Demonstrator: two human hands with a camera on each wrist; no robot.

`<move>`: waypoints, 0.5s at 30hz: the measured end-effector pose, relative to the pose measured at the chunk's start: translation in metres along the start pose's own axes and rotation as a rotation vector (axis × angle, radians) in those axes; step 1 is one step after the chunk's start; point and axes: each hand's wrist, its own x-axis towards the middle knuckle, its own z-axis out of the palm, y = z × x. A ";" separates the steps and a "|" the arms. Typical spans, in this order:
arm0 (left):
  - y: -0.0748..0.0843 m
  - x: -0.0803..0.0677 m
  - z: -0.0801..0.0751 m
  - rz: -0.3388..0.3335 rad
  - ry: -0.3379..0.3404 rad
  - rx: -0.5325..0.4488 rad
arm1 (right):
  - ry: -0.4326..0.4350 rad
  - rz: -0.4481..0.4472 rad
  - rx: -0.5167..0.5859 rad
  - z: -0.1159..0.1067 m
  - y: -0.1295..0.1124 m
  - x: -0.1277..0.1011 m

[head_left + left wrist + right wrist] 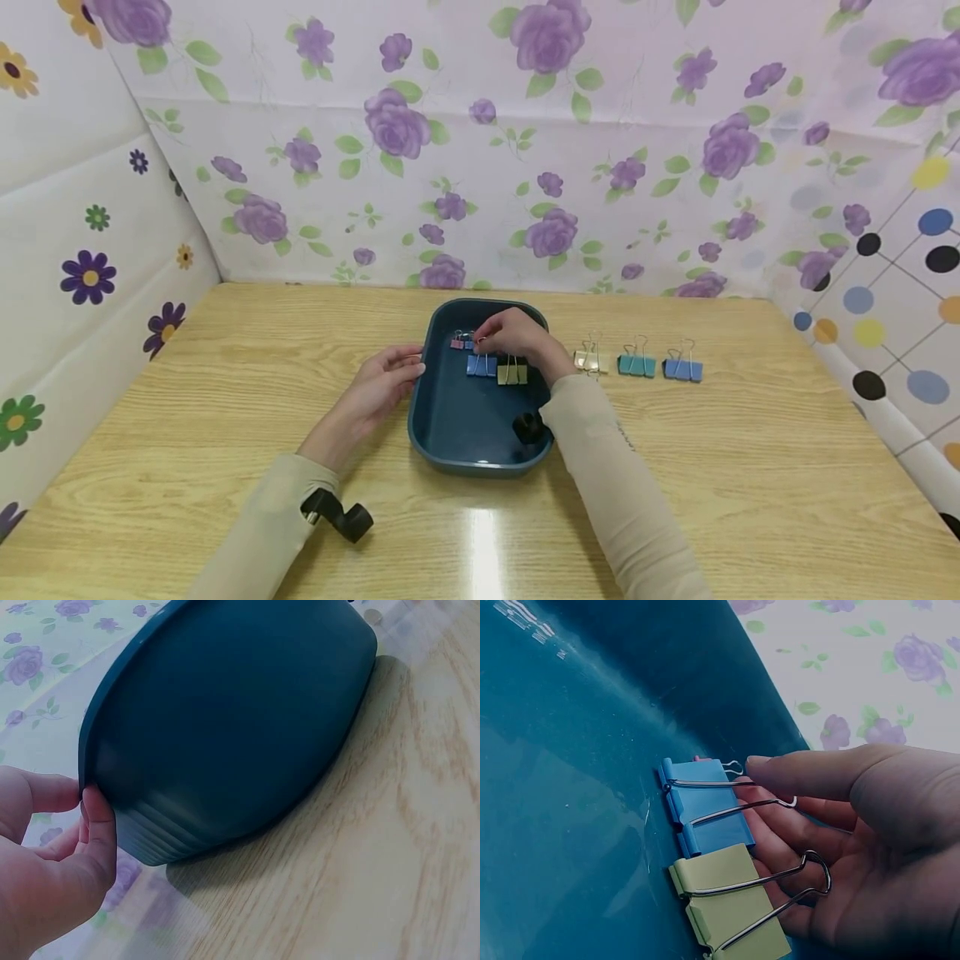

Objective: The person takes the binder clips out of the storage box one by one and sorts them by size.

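A dark teal plastic tray (pixel 465 425) sits on the table. My left hand (pixel 378 387) pinches its left rim between thumb and fingers; the left wrist view shows the tray's outer wall (pixel 225 720) beside that hand. Inside the tray, my right hand (pixel 521 336) pinches a wire handle of a large blue binder clip (pixel 709 799), thumb in front and fingers behind. A yellow-green binder clip (pixel 735 904) stands right beside it, its handles against the palm side of the hand. Farther back in the tray are a small pink binder clip (pixel 457 343) and a small blue one (pixel 468 344).
To the right of the tray, a cream binder clip (pixel 591 362), a teal binder clip (pixel 636 366) and another blue binder clip (pixel 683 370) stand in a row on the wooden table (pixel 750 467). Flowered cloth (pixel 480 167) hangs behind the table.
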 end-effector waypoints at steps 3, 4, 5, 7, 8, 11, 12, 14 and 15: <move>0.000 0.000 0.000 0.003 -0.002 0.002 | 0.011 -0.001 -0.007 0.000 0.000 0.000; 0.000 0.000 0.000 0.004 0.000 0.001 | 0.013 -0.004 -0.008 0.000 0.001 0.000; 0.000 0.000 0.000 0.006 0.001 -0.001 | 0.014 -0.007 -0.009 0.000 0.001 0.000; 0.000 0.000 0.000 0.004 0.003 -0.002 | 0.016 -0.015 -0.015 0.000 0.001 -0.001; 0.000 0.000 0.000 0.004 0.004 0.000 | 0.016 -0.020 -0.020 0.000 0.001 -0.001; 0.000 0.000 0.000 -0.006 0.010 0.005 | 0.025 -0.035 -0.033 0.001 0.001 -0.001; 0.000 0.000 0.000 -0.011 0.013 0.007 | 0.031 -0.038 -0.037 0.001 0.001 -0.001; 0.000 0.001 0.000 -0.014 0.014 0.008 | 0.041 -0.044 -0.041 0.001 0.002 0.000; 0.000 0.001 0.000 -0.012 0.011 0.005 | 0.047 -0.046 -0.039 0.001 0.001 0.000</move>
